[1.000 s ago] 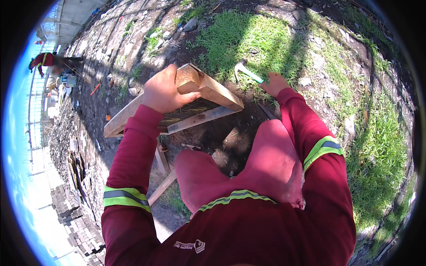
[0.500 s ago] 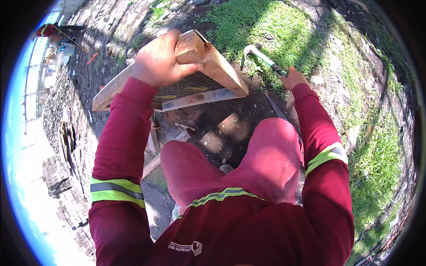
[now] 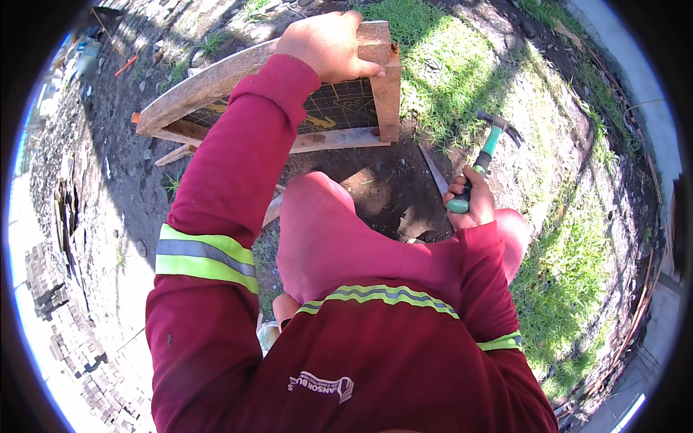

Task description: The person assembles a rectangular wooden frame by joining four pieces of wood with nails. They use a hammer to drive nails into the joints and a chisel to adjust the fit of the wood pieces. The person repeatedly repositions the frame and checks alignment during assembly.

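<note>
The left hand (image 3: 321, 47) is closed over the top corner of a wooden frame (image 3: 392, 94), thumb lying along the near face and the other fingers bent over the upper edge, their tips mostly out of sight; the grip looks meant to steady the frame, since its long top rail slopes off to the left of those fingers and could tip if let go. Below the left thumb hangs the dark panel (image 3: 332, 105), lined and marked in yellow, set inside the rails; where the frame bears on the ground cannot be told. The right hand (image 3: 476, 198) has its fingers wrapped tight around the lower grip of a hammer (image 3: 489, 144), whose butt pokes out below the little finger while the head stands beyond the thumb side, away from the body. That hold leaves the head clear of the frame and of the knees, probably for safety as much as balance. Just left of the right fingers a grey blade (image 3: 433, 169) lies on the soil, apparently laid down within easy reach. Beyond the hammer head and to the right of the left fingers is grass (image 3: 447, 65). Far to the left of the left hand, a short orange rod (image 3: 126, 66) lies on the ground.
</note>
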The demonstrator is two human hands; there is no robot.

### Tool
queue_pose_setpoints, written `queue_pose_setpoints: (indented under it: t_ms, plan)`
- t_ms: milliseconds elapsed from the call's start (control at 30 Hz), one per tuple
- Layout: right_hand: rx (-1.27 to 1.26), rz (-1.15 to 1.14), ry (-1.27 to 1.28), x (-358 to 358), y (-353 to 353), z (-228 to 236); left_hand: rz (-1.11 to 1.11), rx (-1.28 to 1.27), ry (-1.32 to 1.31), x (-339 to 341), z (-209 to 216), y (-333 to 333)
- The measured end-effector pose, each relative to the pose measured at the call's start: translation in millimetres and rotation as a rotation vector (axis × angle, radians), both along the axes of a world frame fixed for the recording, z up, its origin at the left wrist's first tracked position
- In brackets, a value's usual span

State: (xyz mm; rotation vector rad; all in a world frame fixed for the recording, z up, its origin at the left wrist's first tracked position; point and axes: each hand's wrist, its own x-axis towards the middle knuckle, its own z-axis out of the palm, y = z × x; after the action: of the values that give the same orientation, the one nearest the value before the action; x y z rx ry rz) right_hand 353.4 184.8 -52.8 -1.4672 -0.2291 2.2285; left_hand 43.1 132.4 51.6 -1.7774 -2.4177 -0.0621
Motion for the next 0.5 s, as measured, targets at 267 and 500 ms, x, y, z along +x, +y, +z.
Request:
queue_pose_setpoints:
  t_ms: [267,500]
  plan:
    - [-0.478,0.084,0.357,-7.6,-41.0,-67.7,-0.085,0.09,0.04,2.5,-13.2,-6.7]
    - [-0.321,0.197,0.207,25.7,-21.4,15.6,-0.105,0.142,0.029,4.5,-14.4,-9.1]
